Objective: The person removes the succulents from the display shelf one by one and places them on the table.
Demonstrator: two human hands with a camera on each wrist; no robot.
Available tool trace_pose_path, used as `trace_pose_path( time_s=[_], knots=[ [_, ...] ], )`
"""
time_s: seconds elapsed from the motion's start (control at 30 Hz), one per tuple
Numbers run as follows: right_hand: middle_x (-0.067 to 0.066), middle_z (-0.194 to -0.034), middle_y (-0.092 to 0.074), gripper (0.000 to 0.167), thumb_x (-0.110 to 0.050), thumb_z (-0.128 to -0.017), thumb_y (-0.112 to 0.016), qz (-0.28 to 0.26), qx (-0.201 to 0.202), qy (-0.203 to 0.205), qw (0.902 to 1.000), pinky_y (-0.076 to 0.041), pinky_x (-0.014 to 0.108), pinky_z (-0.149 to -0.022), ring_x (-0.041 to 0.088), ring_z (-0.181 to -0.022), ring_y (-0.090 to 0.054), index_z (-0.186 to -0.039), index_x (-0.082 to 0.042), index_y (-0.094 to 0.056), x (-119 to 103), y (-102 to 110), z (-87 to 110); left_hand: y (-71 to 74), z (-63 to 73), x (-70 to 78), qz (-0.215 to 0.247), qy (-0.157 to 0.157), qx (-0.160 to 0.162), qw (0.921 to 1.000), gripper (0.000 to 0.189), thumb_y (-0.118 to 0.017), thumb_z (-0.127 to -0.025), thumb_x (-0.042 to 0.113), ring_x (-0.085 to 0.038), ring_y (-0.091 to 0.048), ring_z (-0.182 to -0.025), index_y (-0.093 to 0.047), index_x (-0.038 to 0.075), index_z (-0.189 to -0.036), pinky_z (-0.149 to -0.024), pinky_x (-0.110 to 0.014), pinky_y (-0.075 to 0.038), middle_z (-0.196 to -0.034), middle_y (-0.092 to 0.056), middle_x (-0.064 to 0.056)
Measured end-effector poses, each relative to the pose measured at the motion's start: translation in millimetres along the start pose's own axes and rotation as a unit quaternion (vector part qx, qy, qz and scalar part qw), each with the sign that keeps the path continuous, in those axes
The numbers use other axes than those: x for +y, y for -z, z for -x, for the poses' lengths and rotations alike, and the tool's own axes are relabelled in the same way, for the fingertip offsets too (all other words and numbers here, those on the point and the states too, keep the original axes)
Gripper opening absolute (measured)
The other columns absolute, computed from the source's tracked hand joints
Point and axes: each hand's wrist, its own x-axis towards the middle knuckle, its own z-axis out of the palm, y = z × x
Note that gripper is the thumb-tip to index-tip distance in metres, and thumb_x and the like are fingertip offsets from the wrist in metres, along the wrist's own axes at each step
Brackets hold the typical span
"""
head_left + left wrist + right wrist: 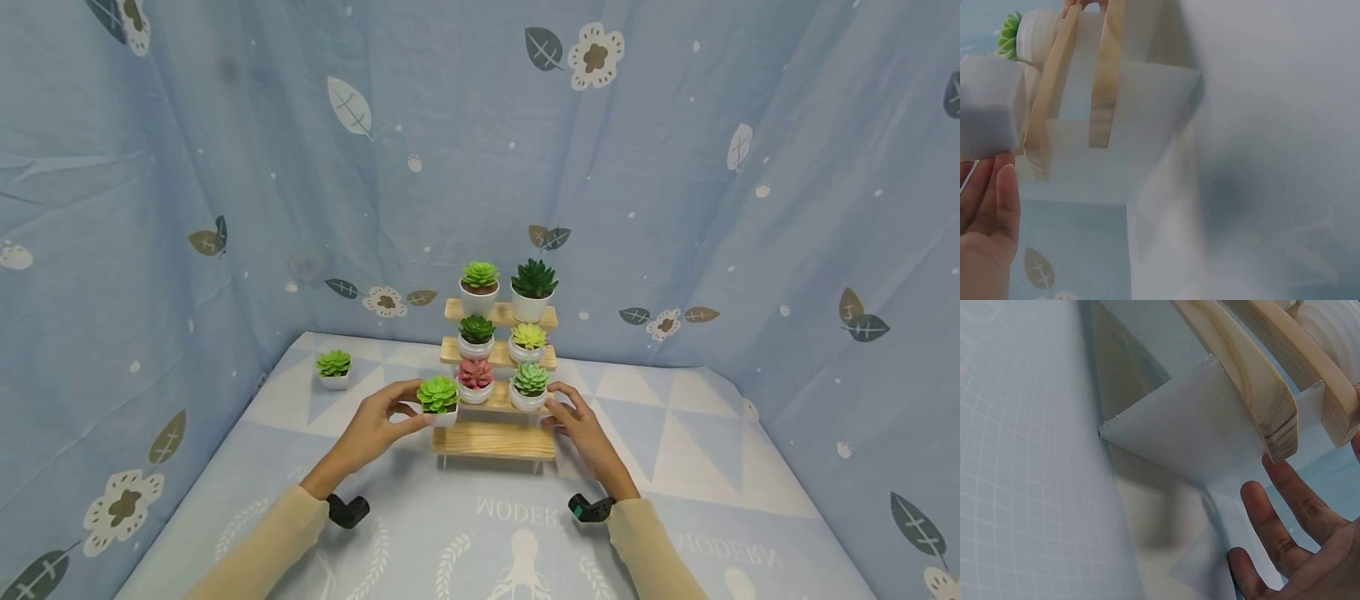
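Lettering (517,510) on your pale blue-and-white patterned table cover (686,442) stands upside down from your side; "MODER" can be made out in front of you, and a fainter copy lies farther right. White leafy sprays and part of a white figure are printed near it, triangles farther back.

Your left hand (378,427) pinches the small white square pot with a bright green artificial succulent (438,400), raised at the left end of the four-tier pale wooden stand (491,442) (whether it touches a plank, you cannot tell). Your right hand (583,429) holds the stand's right end by thumb and finger, the other fingers loosely spread beneath.

Six potted succulents (528,343) sit in pairs on the upper three tiers, the red one (476,380) beside your held plant. Another green succulent in a white square pot (333,369) stands on the table cover at far left.

Blue curtains (465,167) with leaves and flowers surround you on three sides; black devices (348,511) sit at both your wrists, by beige sleeves (281,533).
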Motion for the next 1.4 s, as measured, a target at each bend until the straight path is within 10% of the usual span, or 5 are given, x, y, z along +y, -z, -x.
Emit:
trace_pose_path(
  time_s=[0.3, 0.6, 1.4],
  knots=[
    [0.014, -0.132, -0.066, 0.046, -0.039, -0.107, -0.057, -0.012, -0.014, -0.015, 0.9997, -0.038, 0.061, -0.109, 0.045, -0.12, -0.061, -0.148, -0.022, -0.045, -2, 1, -1.3, 14.7, 0.1, -7.9, -0.004, 0.005, 0.002, 1.0, 0.071, -0.08, -0.092, 0.035, -0.032, -0.064, -0.114, -0.05, 0.006, -0.15, -0.098, -0.049, -0.053, -0.135, -0.061, -0.01],
    [0.014, -0.131, -0.067, 0.045, -0.037, -0.108, -0.057, -0.017, -0.012, -0.015, 0.9997, -0.037, 0.062, -0.109, 0.049, -0.12, -0.059, -0.148, -0.02, -0.045, -3, 0, 0.0, 35.6, -0.7, -25.3, 0.035, 0.103, 0.013, 0.994, 0.084, -0.078, -0.091, 0.047, -0.032, -0.058, -0.126, -0.04, 0.013, -0.158, -0.101, -0.049, -0.052, -0.142, -0.055, -0.012],
    [0.017, -0.136, -0.063, 0.05, -0.047, -0.103, -0.062, -0.009, -0.002, -0.013, 0.9999, -0.041, 0.058, -0.108, 0.041, -0.117, -0.064, -0.145, -0.024, -0.047, -1, 1, -2.1, 63.0, -15.4, -61.3, -0.066, 0.101, 0.015, 0.9926, 0.082, -0.078, -0.092, 0.045, -0.037, -0.064, -0.119, -0.044, 0.008, -0.156, -0.092, -0.046, -0.057, -0.144, -0.055, -0.019]
  ],
)
